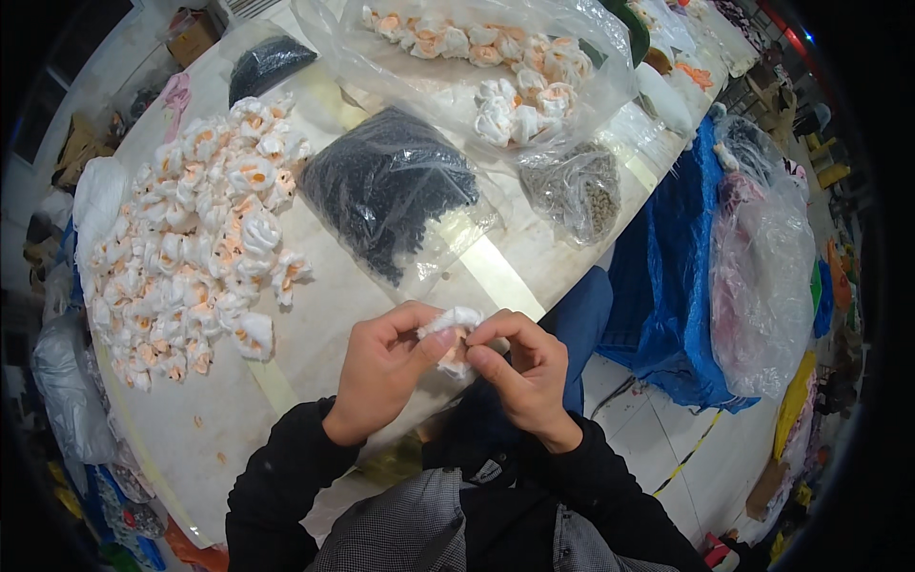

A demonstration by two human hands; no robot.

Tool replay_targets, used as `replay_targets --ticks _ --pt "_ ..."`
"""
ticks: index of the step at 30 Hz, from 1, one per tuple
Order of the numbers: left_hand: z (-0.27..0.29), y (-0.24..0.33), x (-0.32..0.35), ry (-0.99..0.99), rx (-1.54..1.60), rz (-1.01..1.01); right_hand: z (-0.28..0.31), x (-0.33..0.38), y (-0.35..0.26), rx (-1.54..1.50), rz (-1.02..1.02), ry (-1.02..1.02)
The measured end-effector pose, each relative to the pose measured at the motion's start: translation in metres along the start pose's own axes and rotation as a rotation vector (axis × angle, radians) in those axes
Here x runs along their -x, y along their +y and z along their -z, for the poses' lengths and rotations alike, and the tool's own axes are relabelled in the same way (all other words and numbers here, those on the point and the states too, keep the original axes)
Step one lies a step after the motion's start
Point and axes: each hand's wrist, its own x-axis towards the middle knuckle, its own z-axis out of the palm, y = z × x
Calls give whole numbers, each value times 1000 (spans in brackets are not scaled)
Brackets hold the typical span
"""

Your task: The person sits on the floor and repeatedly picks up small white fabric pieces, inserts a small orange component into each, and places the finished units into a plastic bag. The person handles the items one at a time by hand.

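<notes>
A small white fluffy plush piece (462,317) with a peach-coloured inside is held up at the table's near edge. My left hand (377,370) grips it from the left, the thumb pressed over its front. From the right, my right hand (526,377) pinches its edge between thumb and forefinger; anything tiny between those fingertips is too small to make out. Just beyond my hands lies a clear plastic bag of black pellets (386,176). Similar white and peach plush pieces (200,238) are heaped on the table to the left.
A large clear bag (419,81) at the far side holds more plush pieces. Beside it lie a bag of brownish pellets (575,194) and another dark bag (270,69). Right of the table (334,324) stands a blue sack (662,276) with a plastic-wrapped bundle (762,276).
</notes>
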Motion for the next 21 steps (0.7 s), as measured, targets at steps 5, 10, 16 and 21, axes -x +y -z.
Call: replay_targets --ticks 5,10,16,21 --pt "-2 -4 1 4 -54 -55 2 -1 -4 153 36 0" --pt "-3 -20 -1 84 -327 -251 1 -6 -2 545 342 25" --pt "-1 -20 -5 118 -558 -365 -2 -4 3 775 461 74" --pt "-1 -7 -4 79 -686 -429 -4 -10 -2 859 571 182"
